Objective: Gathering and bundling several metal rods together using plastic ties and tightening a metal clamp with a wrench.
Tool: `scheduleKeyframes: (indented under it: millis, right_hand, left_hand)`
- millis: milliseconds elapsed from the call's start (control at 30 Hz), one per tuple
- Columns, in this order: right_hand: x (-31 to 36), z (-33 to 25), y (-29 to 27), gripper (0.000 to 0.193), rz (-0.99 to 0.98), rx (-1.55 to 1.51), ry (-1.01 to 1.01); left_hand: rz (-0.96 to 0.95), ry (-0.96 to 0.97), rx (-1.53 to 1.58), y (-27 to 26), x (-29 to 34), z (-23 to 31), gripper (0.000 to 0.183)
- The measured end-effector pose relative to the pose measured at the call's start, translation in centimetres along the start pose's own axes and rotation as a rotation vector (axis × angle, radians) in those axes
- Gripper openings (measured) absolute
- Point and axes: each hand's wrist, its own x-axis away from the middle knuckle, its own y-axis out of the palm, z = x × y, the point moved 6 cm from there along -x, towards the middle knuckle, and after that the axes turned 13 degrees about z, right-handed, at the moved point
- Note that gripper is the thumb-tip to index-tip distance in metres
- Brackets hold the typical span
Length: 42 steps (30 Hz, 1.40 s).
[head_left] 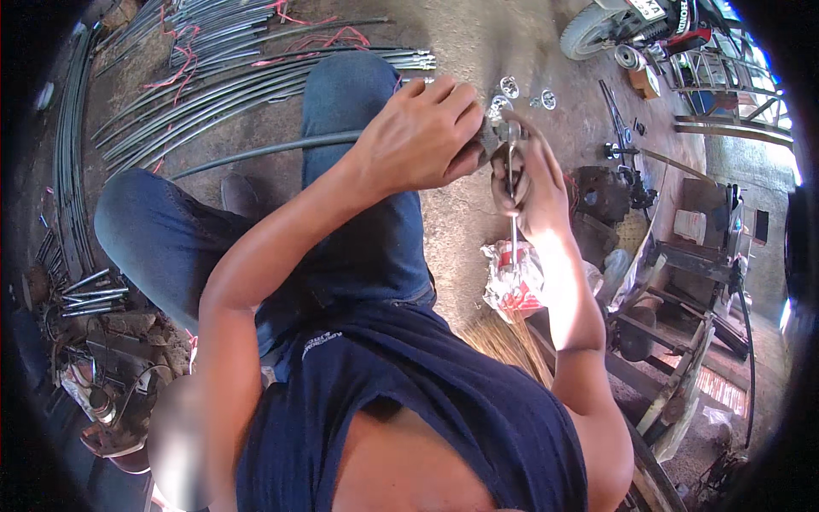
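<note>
My left hand is closed, knuckles up, around a long grey cable or rod. This runs leftward across my raised knee, its near end hidden in the fist. Close beside it, my right hand is closed on a metal tool with a thin straight shaft, pointing down toward me. The tool's rounded head sits between the two hands, by the left fingertips. Whether it touches the cable's end I cannot tell. Just beyond the hands, small shiny metal pieces lie on the floor.
Several long dark cables or rods with silver ends lie at the upper left, with pink ties. A red and white plastic bag and broom bristles lie below my right hand. A motorcycle wheel stands far right; a metal frame is nearer.
</note>
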Motion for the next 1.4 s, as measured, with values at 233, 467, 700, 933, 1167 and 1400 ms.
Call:
scheduleKeyframes:
  millis: [233, 467, 700, 933, 1167, 1400]
  right_hand:
    - [0.0, -0.1, 0.4, 0.03, 0.185, 0.128, -0.025]
    - [0.8, -0.1, 0.6, 0.032, 0.243, 0.129, 0.112]
    - [3.0, -3.0, 2.6, 0.032, 0.21, 0.147, 0.157]
    - [4.7, -3.8, 3.2, 0.034, 0.195, 0.119, 0.232]
    - [5.5, -2.9, 2.8, 0.036, 0.185, 0.201, 0.282]
    - [3.6, -1.6, 2.3, 0.025, 0.267, 0.249, 0.251]
  left_hand:
    - [0.18, 0.052, -0.18, -0.6, 2.3, 1.3, 0.035]
    - [0.046, 0.056, -0.197, -1.1, 3.5, 1.9, 0.046]
    - [0.189, -0.012, -0.243, -1.5, 2.6, 3.3, 0.046]
    - [0.392, 0.093, -0.08, -2.9, 1.8, 2.8, 0.045]
    - [0.319, 0.093, -0.093, -2.4, 2.7, 2.9, 0.042]
    - [0.214, 0.102, -0.049, -0.7, 2.4, 1.8, 0.044]
